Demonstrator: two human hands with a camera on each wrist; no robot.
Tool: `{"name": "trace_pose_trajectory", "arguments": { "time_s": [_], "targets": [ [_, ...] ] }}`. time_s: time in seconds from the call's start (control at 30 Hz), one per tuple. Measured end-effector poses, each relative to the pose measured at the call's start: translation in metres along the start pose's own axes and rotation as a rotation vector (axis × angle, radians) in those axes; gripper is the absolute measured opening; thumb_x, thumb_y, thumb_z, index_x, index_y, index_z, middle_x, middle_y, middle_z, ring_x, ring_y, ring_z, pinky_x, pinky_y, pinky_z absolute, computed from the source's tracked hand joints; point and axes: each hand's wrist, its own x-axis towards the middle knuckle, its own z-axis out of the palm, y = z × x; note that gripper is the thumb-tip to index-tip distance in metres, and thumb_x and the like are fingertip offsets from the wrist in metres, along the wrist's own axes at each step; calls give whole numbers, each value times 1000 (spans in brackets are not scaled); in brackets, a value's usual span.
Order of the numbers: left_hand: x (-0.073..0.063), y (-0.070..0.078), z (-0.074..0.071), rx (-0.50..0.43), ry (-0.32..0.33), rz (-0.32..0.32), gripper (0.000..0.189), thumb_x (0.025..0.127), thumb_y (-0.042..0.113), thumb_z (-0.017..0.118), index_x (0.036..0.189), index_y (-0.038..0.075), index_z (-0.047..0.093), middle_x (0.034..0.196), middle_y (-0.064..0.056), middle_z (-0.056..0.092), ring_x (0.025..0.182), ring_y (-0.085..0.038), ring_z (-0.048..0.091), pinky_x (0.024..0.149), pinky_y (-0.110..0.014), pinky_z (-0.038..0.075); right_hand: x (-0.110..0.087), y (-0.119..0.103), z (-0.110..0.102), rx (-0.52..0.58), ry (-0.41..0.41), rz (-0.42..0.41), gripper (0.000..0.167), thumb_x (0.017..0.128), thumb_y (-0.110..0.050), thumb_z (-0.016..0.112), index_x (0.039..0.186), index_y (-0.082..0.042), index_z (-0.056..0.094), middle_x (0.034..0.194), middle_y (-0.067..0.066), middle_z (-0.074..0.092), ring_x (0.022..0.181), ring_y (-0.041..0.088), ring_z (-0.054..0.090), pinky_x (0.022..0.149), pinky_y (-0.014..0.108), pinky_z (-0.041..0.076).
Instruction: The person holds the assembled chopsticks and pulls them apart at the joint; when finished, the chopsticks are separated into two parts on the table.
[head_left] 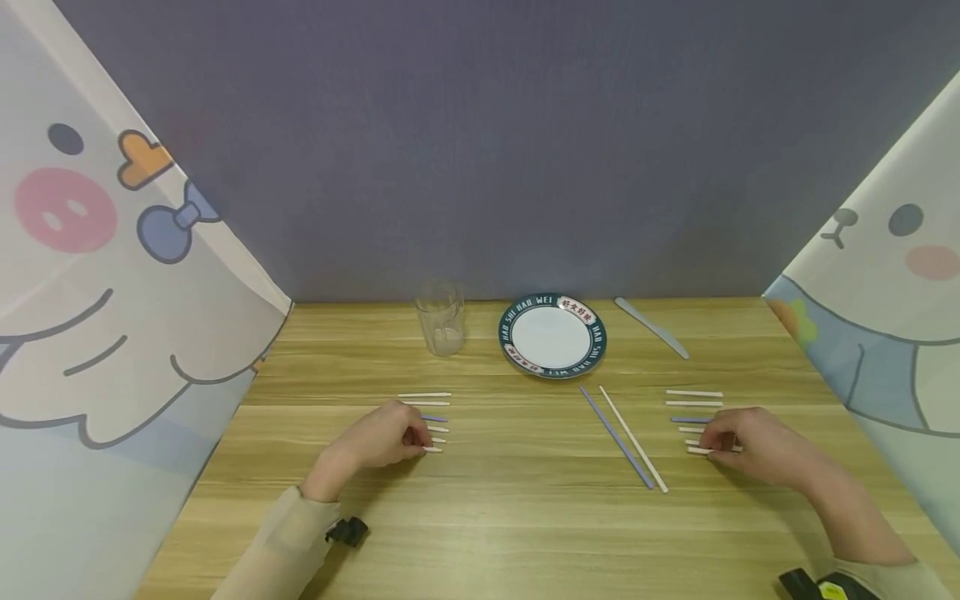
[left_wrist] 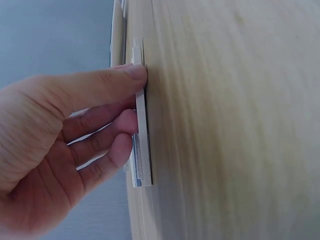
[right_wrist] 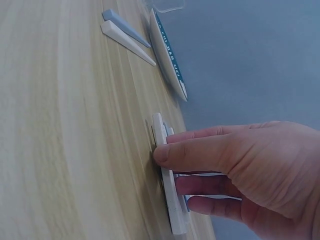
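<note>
In the head view, my left hand (head_left: 386, 435) is at a column of short, thin sticks left of centre. Its thumb presses the near side of the closest white stick (left_wrist: 142, 120), the fingers curled behind it. Several more sticks lie parallel beyond, one of them blue (head_left: 435, 418). On the right a similar column has a blue stick (head_left: 693, 420) among white ones. There my right hand (head_left: 765, 446) pinches the nearest white stick (right_wrist: 172, 205) between thumb and fingers. Both held sticks lie low, at the tabletop; the hands partly hide several sticks.
Between the hands lie a blue chopstick (head_left: 617, 437) and a white chopstick (head_left: 633, 439), slanted. Farther back stand a clear glass mug (head_left: 440, 321), a green-rimmed plate (head_left: 552, 335) and a pale knife (head_left: 651, 327). A grey partition (head_left: 480, 150) rises behind the wooden table (head_left: 510, 533).
</note>
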Motion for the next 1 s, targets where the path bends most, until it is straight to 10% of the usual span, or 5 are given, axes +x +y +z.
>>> {"name": "trace_pose_trajectory", "arguments": {
  "time_s": [0.5,1.0],
  "targets": [
    [15,4,0,-37,9,63,4,91,12,85,89,13,81,85,7,74,73,5,57,66,-17,53,1,-4,2,2,49,-36,26,81,-6,90,88,-26,73,83,-24,64,75,-12,54,60,22,51],
    [108,61,12,60,69,191,6,96,13,79,100,9,82,95,1,80,84,-9,70,77,-19,57,39,-58,14,-26,133,3,10,91,-8,81,95,-16,76,81,-20,64,73,-10,51,60,21,49]
  ]
}}
